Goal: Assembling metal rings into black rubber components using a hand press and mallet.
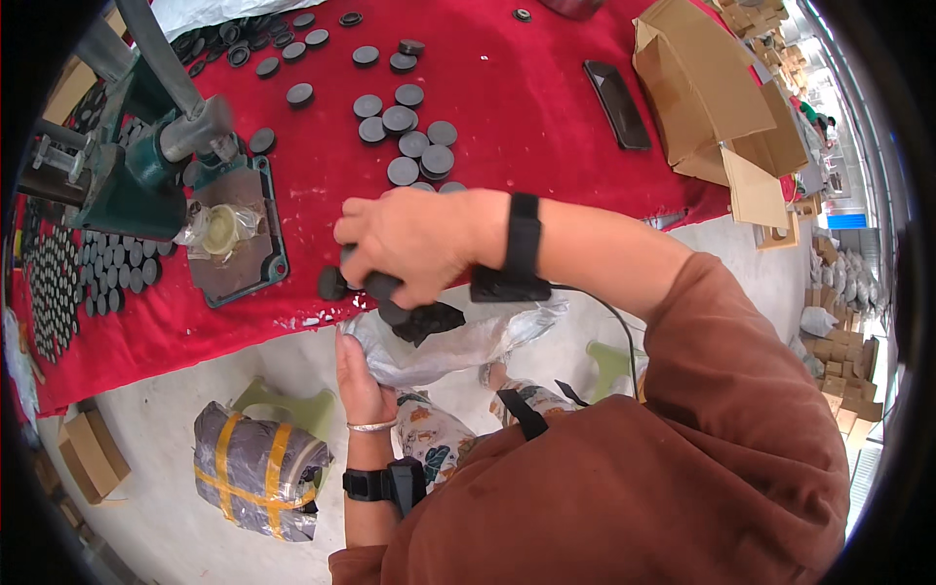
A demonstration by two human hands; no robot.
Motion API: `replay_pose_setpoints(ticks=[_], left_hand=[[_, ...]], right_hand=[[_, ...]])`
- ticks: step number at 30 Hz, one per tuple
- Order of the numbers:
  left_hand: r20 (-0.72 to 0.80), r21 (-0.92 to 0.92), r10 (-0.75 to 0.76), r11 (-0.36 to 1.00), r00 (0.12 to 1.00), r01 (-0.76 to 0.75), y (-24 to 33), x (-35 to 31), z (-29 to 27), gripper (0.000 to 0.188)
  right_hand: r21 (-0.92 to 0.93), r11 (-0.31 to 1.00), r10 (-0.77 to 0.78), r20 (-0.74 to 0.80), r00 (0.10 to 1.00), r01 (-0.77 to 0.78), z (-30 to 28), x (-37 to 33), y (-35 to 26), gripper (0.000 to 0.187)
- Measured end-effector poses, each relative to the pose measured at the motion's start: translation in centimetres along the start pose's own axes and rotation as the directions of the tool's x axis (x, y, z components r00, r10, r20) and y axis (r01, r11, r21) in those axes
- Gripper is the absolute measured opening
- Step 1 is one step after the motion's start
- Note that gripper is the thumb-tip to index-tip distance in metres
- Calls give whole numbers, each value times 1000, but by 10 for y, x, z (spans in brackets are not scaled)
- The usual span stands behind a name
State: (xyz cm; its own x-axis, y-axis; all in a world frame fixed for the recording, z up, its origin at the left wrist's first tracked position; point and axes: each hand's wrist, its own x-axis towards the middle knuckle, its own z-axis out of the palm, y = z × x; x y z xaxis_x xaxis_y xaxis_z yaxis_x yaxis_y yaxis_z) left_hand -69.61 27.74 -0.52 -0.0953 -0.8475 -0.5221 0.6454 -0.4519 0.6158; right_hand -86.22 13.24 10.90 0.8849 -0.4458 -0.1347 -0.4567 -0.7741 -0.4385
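At the table's front edge my right hand (pixel 424 244) curls its fingers over several dark round caps (pixel 382 286), partly hidden under the palm. Just below it hangs a clear plastic bag (pixel 439 359), its mouth open, with dark pieces (pixel 429 322) showing at the opening. My left hand (pixel 363 380) grips the bag's left edge, with some fingers hidden behind it. More grey round caps (pixel 413 144) lie loosely on the red cloth (pixel 546 127) beyond my right hand.
A green hand press (pixel 146 175) with a flat base stands at the left, small round parts beside it. At the right are a black phone (pixel 617 105) and an open cardboard box (pixel 702 88). A taped grey parcel (pixel 261 470) sits on a green stool (pixel 310 411) below.
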Motion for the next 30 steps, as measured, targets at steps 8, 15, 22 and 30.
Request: replay_pose_setpoints(ticks=[8, 15, 22, 30], left_hand=[[14, -57, 17, 998, 1000, -16, -4, 0, -7, 40], [-25, -15, 25, 1000, 999, -25, -3, -2, -4, 44], [15, -21, 12, 1000, 1000, -12, -1, -2, 1, 43], [8, 10, 20, 1000, 1000, -20, -2, -7, -4, 45]], right_hand=[[-45, 992, -106, 156, 982, 114, 22, -34, -57, 30], [-106, 987, 55, -478, 877, -119, 50, 20, -28, 22], [-80, 991, 80, -290, 954, -108, 54, -34, -55, 18], [29, 933, 283, -679, 678, -360, -14, -43, 23, 24]])
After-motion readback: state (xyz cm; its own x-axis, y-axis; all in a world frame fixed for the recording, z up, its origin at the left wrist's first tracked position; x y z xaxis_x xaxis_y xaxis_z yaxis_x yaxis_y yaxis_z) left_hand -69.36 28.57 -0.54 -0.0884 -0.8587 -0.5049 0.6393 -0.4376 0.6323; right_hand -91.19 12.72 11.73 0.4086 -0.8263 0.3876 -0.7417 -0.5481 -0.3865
